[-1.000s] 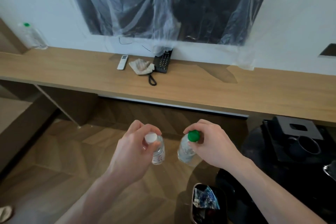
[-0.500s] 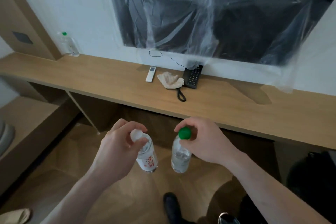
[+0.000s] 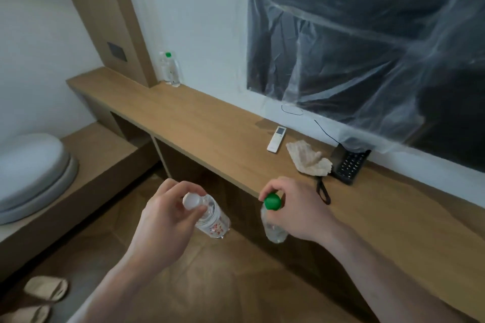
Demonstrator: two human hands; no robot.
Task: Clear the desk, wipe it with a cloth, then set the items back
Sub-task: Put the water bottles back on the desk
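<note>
No wording can be read anywhere in the view. The white-capped bottle (image 3: 210, 217) held in the left hand (image 3: 162, 223) carries red print on its label, too blurred to make out. The keypad of the black telephone (image 3: 350, 164) on the wooden desk (image 3: 210, 134) shows rows of pale keys, their characters illegible.

The cloth (image 3: 309, 161) hides part of the phone (image 3: 350, 165); the white-capped bottle (image 3: 211, 220) label print's too blurry to read.
</note>
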